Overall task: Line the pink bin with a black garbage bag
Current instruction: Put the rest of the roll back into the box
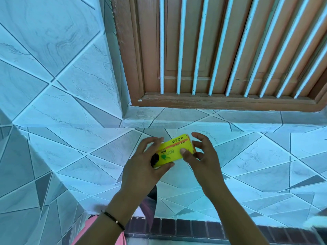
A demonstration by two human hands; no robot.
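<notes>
A roll of black garbage bags point(174, 150), wrapped in a yellow label printed with "eco bin" and an orange stripe, is held in the air in front of the tiled wall point(53, 68), below the brown wooden window frame point(221, 101). Black plastic shows at the end of the roll nearest the left hand point(145, 167), just where that hand's palm closes on it. The left hand grips this end, thumb curled under the roll's lower edge and fingers curved over its top edge. The right hand point(203, 156) holds the roll's other end: its thumb presses flat on the yellow label, while its fingers are bent behind and above the far end, the index finger raised and only loosely curved. A dark beaded bracelet point(113, 219) circles the left wrist, below the roll. Below the roll and between the forearms, a pink and black shape point(150, 202) appears, too blurred to identify. Lower still, by the left forearm, lies a pink edge point(88, 227), whether the bin or not cannot be told. White bars point(178, 50) cross the window above the roll.
</notes>
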